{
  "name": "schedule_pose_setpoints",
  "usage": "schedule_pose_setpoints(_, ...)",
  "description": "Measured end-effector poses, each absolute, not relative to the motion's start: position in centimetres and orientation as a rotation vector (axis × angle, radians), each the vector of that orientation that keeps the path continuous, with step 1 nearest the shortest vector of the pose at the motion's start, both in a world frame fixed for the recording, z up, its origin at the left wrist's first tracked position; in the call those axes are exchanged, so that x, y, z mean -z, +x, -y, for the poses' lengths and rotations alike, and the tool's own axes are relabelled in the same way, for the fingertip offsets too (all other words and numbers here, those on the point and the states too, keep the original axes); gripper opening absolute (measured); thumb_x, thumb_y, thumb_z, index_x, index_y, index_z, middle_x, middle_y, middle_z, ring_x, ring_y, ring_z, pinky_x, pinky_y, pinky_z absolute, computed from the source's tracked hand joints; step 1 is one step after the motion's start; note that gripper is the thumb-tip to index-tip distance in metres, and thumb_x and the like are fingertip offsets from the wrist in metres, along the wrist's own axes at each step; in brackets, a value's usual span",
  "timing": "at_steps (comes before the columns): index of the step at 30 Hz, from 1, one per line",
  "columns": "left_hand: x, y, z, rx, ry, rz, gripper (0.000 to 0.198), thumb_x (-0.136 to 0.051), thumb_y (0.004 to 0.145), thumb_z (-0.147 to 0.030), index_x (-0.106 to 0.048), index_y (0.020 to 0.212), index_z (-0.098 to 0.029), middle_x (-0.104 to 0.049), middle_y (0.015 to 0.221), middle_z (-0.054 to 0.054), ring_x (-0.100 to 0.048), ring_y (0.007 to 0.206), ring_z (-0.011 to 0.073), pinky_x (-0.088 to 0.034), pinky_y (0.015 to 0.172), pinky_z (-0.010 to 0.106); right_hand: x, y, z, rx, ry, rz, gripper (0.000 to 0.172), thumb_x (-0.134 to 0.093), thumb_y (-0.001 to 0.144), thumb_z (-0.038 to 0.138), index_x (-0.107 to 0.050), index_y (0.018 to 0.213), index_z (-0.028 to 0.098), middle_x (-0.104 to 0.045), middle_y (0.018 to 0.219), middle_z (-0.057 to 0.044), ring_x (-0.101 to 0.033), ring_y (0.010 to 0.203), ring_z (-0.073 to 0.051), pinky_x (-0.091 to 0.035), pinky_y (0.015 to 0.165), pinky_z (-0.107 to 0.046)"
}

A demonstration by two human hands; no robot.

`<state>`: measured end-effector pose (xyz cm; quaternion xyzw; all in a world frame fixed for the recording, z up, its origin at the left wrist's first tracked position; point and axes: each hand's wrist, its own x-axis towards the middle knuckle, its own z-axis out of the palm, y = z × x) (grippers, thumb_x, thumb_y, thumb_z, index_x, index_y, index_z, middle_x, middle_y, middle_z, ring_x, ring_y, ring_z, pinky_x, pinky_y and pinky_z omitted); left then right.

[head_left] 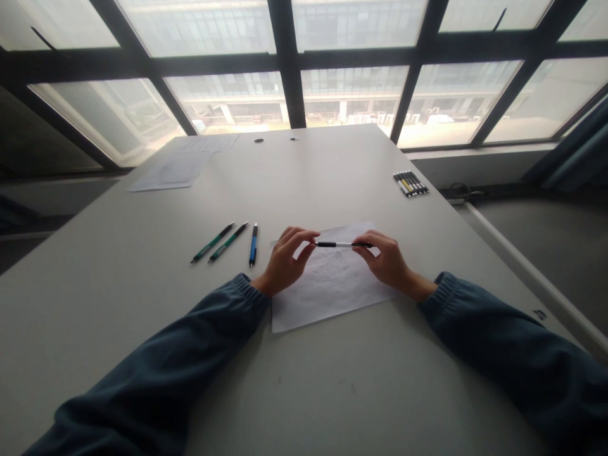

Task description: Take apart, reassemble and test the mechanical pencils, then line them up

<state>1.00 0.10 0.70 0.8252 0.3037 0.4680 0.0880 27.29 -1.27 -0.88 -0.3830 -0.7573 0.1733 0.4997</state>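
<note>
A white pen with black ends [342, 244] lies level between my two hands, above a sheet of paper [332, 304]. My left hand [289, 258] pinches its left end between thumb and fingers. At the other end, the thumb and fingers of my right hand [384, 258] close on the black part. The paper bears faint pencil-like marks and lies at a slant on the table. To the left of my left hand are a blue pen [253, 246] and two green pens, one nearer [228, 242] and one farther left [213, 243].
The white table [304, 190] reaches to the windows. Several black, white and yellow pens [411, 183] lie in a row near its right edge. Papers [175, 163] are at the far left. Two round dark spots, one of them larger [258, 140], sit near the far edge.
</note>
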Motion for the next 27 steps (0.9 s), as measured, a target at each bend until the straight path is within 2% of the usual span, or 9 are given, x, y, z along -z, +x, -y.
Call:
schedule_pose_setpoints(9, -0.67, 1.03, -0.08, -1.365, 2.438, -0.887, 0.018, -0.055, 0.099, -0.020, -0.065, 0.114, -0.020, -0.065, 0.089, 0.005, -0.060, 0.086, 0.0176, -0.052, 0.082, 0.034, 0.66, 27.22, 1.42, -0.425, -0.895, 1.858, 0.004, -0.067, 0.092, 0.024, -0.070, 0.092, 0.021, -0.071, 0.087, -0.005, -0.065, 0.079, -0.019, -0.052, 0.071, -0.033)
schedule_pose_setpoints(13, -0.59, 1.04, -0.09, -1.352, 2.420, -0.909, 0.018, -0.053, 0.101, -0.024, -0.066, 0.113, -0.020, -0.066, 0.089, 0.006, -0.061, 0.085, 0.0176, -0.052, 0.081, 0.034, 0.61, 27.21, 1.46, -0.440, -0.889, 1.862, 0.003, -0.068, 0.092, 0.023, -0.070, 0.093, 0.021, -0.071, 0.087, -0.005, -0.064, 0.078, -0.019, -0.052, 0.069, -0.033)
schedule_pose_setpoints(27, -0.43, 0.79, 0.21, -1.298, 2.370, -1.065, 0.024, -0.051, 0.102, -0.033, -0.070, 0.109, -0.020, -0.064, 0.067, -0.001, -0.060, 0.064, 0.0122, -0.049, 0.068, 0.025, 0.68, 27.31, 1.32, -0.424, -0.855, 1.867, 0.005, -0.068, 0.092, 0.024, -0.071, 0.095, 0.022, -0.071, 0.088, -0.005, -0.065, 0.080, -0.019, -0.054, 0.073, -0.035)
